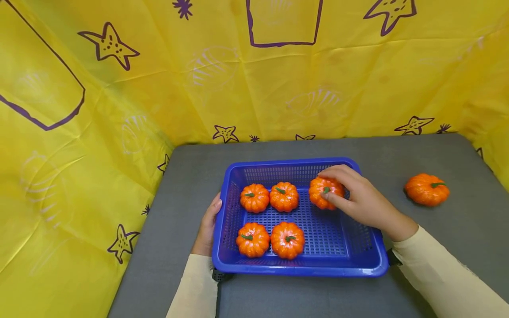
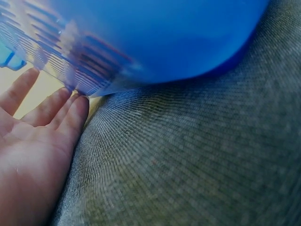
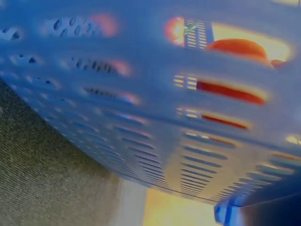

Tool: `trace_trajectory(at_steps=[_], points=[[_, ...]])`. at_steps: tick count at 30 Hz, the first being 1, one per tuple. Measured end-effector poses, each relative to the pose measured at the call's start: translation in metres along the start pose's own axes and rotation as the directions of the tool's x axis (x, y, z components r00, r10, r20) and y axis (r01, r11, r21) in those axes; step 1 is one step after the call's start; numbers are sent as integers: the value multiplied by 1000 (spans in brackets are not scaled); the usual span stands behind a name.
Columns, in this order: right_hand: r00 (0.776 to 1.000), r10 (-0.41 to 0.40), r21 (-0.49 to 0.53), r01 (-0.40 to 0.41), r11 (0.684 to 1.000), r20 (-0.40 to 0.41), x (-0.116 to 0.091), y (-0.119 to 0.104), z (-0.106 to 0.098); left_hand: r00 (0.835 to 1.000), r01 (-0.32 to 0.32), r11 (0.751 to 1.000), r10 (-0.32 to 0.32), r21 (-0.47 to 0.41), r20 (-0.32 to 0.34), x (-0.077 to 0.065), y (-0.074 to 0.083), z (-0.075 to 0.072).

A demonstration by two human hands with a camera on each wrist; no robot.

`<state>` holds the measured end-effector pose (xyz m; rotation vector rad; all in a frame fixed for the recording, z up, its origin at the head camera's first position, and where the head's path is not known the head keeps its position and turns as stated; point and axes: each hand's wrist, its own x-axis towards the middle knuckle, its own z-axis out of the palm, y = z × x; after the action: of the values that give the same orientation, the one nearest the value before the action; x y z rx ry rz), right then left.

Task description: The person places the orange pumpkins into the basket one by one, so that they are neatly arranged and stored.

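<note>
In the head view, my right hand (image 1: pixel 363 203) reaches over the right wall of a blue plastic basket (image 1: pixel 298 270) and holds a small orange pumpkin (image 1: pixel 318 192) with a green stem, thumb and fingers on either side. Inside the basket to its left, two pumpkins (image 1: pixel 284 197) sit in the back row and two pumpkins (image 1: pixel 287 240) in the front row. My left hand (image 1: pixel 207 227) is at the basket's left side. The left wrist view shows that hand's fingers (image 2: pixel 49 108) extended against the slotted wall. In the right wrist view the basket wall (image 3: pixel 141 94) hides my right hand.
Another pumpkin (image 1: pixel 427 190) lies on the grey table (image 1: pixel 171 212), right of the basket. A yellow cloth (image 1: pixel 238 88) with starfish and fish drawings hangs behind the table and along its sides.
</note>
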<state>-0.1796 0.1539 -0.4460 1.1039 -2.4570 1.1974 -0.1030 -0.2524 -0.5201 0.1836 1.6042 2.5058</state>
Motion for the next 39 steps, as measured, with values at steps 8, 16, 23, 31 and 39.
trace_trajectory(at_steps=[8,16,23,31,39], points=[[993,72,-135,-58,989,98,4,-1,8,1000,0,1000,0,-5,-18,0,1,-1],[979,93,-304,-35,952,179,4,-1,15,1000,0,1000,0,2,-16,0,0,-2],[977,113,-332,-48,942,179,2,-3,14,1000,-1,1000,1,-1,-10,1,-3,-4],[968,120,-344,-38,938,221,2,-3,12,1000,0,1000,0,-1,-4,1,-3,-3],[961,108,-411,6,912,253,1,-3,15,1000,3,1000,-3,3,-9,-1,0,0]])
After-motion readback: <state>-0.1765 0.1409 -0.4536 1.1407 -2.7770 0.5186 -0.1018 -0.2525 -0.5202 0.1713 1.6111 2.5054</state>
